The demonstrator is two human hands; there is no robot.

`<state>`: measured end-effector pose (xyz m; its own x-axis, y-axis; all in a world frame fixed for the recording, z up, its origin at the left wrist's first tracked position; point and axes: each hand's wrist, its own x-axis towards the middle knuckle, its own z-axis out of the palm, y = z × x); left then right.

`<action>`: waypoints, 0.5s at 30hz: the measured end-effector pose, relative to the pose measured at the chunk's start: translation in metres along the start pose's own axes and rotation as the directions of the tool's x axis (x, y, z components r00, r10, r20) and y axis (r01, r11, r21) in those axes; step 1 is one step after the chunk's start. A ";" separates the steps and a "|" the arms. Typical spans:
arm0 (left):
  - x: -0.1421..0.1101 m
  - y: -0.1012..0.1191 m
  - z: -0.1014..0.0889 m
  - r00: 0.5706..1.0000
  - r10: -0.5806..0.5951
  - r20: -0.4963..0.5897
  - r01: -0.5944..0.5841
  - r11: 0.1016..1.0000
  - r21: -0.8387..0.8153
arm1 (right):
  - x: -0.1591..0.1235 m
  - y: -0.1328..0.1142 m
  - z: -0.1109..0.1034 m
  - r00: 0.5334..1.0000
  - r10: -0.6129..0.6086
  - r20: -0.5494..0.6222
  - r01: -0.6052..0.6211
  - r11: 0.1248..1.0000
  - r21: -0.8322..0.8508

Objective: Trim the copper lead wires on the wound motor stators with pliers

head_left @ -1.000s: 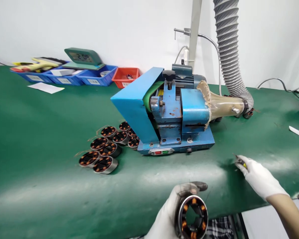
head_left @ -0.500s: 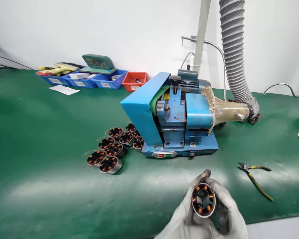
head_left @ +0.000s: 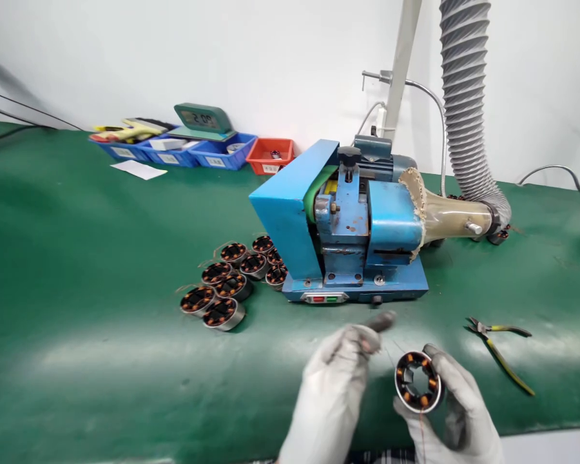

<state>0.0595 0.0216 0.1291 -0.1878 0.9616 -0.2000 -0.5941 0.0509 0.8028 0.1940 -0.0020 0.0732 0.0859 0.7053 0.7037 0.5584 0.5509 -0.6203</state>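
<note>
My right hand [head_left: 457,403], in a white glove with darkened fingers, grips a motor stator [head_left: 441,386] by its metal rim. The stator is a short ring with copper windings inside, its round opening facing me. Thin wires trail from its upper left and its bottom. Just left of it, apart from the ring, is my gloved left hand [head_left: 338,367]. Its index finger stretches out to the right, smeared by motion, while the other fingers curl in; I see nothing held in it. Cutting pliers [head_left: 493,345] with yellow-and-black handles lie open on the green table, right of the stator.
A blue belt-driven machine [head_left: 343,225] stands behind my hands, with a grey flexible duct [head_left: 466,96] at its right. Several stators [head_left: 225,312] sit at its left. Blue bins [head_left: 222,154], a red bin [head_left: 270,154] and a digital clock [head_left: 203,119] are near the wall.
My left hand has let go of the stator and moved left, its index finger extended. The right hand alone holds the stator, now slightly further right. The view has shifted a little.
</note>
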 end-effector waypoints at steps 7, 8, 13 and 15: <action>0.003 0.001 0.000 0.989 -0.136 -0.060 0.148 0.945 0.292 | -0.009 -0.003 0.002 0.987 0.160 -0.030 -0.159 0.986 0.055; 0.002 0.001 0.001 0.994 -0.068 -0.083 0.090 0.948 0.307 | -0.010 -0.004 0.002 0.986 0.164 -0.025 -0.162 0.985 0.060; -0.002 0.001 -0.002 0.946 0.207 -0.250 -0.123 0.941 0.316 | -0.009 -0.005 -0.001 0.987 0.159 -0.036 -0.157 0.986 0.058; -0.001 0.001 -0.002 0.977 0.153 -0.147 -0.089 0.924 0.372 | -0.010 -0.004 -0.003 0.987 0.154 -0.036 -0.152 0.987 0.049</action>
<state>0.0569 0.0201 0.1290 -0.3890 0.9081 -0.1551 -0.2409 0.0623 0.9686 0.1931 -0.0124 0.0696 0.2003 0.7652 0.6119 0.4975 0.4586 -0.7364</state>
